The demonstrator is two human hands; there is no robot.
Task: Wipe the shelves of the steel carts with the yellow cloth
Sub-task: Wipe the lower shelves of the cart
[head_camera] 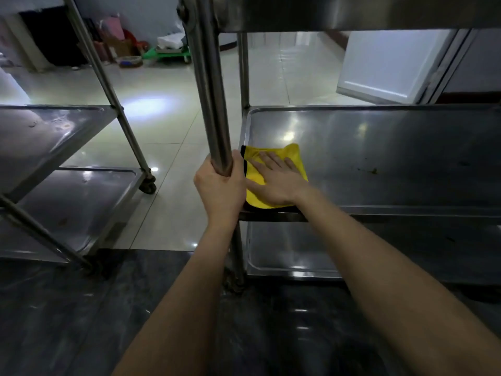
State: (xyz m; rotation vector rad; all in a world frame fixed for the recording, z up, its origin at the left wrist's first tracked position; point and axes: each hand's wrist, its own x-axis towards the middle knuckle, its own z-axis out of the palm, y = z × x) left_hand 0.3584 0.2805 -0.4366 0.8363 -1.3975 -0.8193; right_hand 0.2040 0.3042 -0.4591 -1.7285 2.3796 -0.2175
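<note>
On the near left corner of the right cart's middle steel shelf (379,158), the spread, flat fingers (273,161) of the right hand (276,183) are pressed onto the black-edged yellow cloth (295,158); the round steel upright post (214,104) is gripped by the left hand (219,185), fingers curled around it; a second steel cart (54,147) is seen to the left.

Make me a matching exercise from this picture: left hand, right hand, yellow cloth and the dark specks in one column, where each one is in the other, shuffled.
1. left hand
2. right hand
3. yellow cloth
4. dark specks

A. lying on the middle shelf, right of the cloth
B. gripping the cart post
C. spread at the shelf's near left corner
D. pressed flat on the cloth

Pairs: 1-B, 2-D, 3-C, 4-A
</note>
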